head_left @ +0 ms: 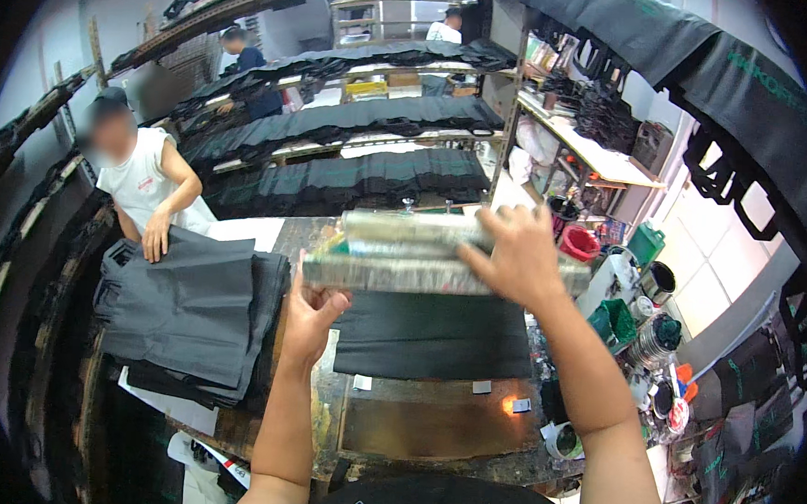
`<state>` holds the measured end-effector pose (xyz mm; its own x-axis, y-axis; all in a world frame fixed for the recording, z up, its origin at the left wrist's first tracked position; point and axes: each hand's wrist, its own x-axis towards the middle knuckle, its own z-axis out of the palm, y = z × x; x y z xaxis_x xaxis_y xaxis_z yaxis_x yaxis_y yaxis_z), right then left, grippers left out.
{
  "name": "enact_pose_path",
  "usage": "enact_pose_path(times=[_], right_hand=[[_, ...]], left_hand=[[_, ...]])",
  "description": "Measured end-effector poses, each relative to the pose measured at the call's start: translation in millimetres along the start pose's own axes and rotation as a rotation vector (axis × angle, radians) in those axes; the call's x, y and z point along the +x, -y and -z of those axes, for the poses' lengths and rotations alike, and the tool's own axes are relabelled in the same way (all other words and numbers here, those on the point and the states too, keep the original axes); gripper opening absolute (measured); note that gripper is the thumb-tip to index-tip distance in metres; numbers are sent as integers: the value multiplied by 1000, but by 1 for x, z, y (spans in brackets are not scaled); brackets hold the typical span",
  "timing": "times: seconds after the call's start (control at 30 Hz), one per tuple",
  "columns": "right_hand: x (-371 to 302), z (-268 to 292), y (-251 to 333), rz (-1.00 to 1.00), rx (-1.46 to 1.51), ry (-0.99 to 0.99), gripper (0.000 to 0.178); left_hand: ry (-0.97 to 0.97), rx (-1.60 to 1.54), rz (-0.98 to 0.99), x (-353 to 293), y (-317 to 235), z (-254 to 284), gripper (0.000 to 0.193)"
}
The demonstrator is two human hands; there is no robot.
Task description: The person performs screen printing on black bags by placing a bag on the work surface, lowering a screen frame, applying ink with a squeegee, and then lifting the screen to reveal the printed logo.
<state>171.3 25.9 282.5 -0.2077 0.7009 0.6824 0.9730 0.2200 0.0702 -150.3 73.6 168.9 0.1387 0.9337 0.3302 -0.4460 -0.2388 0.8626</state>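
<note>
A paint-stained screen printing frame (393, 274) is tilted up over the worktable, blurred by motion. My left hand (310, 320) grips its left near corner, thumb below the near rail. Above that rail lies a long, pale squeegee (409, 232), also smeared. My right hand (523, 255) is closed over the squeegee's right part, thumb toward the frame; some fingers are hidden behind it. Beneath the frame a black fabric bag (431, 337) lies flat on the table, its far part covered by the frame.
Left, a co-worker's hand (156, 237) rests on a stack of black bags (183, 299). Racks of black bags (353, 170) stand behind. Cans, a red bucket (580, 242) and a green jug (646, 241) crowd the right. Small white tabs (481, 386) mark the table board (430, 425).
</note>
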Motion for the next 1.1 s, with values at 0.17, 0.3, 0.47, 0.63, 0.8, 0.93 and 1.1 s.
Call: enact_pose_path(times=[0.17, 0.3, 0.47, 0.63, 0.8, 0.93, 1.1], right_hand=[[-78, 0, 31, -29, 1, 262, 54], [-125, -39, 33, -53, 19, 485, 59], [-141, -81, 23, -138, 76, 628, 64], [-125, -71, 12, -126, 77, 661, 67], [-154, -66, 26, -106, 95, 685, 66], [-164, -73, 36, -100, 82, 560, 60], [-128, -135, 0, -112, -1, 478, 57]], left_hand=[[-101, 445, 67, -67, 24, 7, 76], [-100, 479, 77, -120, 87, 41, 88], [-171, 750, -52, -149, 144, 74, 106], [-206, 1024, -83, -149, 134, 68, 113], [-195, 974, -42, -159, 144, 71, 114], [-170, 1006, -3, -163, 139, 72, 118], [-201, 796, 51, -168, 153, 82, 118]])
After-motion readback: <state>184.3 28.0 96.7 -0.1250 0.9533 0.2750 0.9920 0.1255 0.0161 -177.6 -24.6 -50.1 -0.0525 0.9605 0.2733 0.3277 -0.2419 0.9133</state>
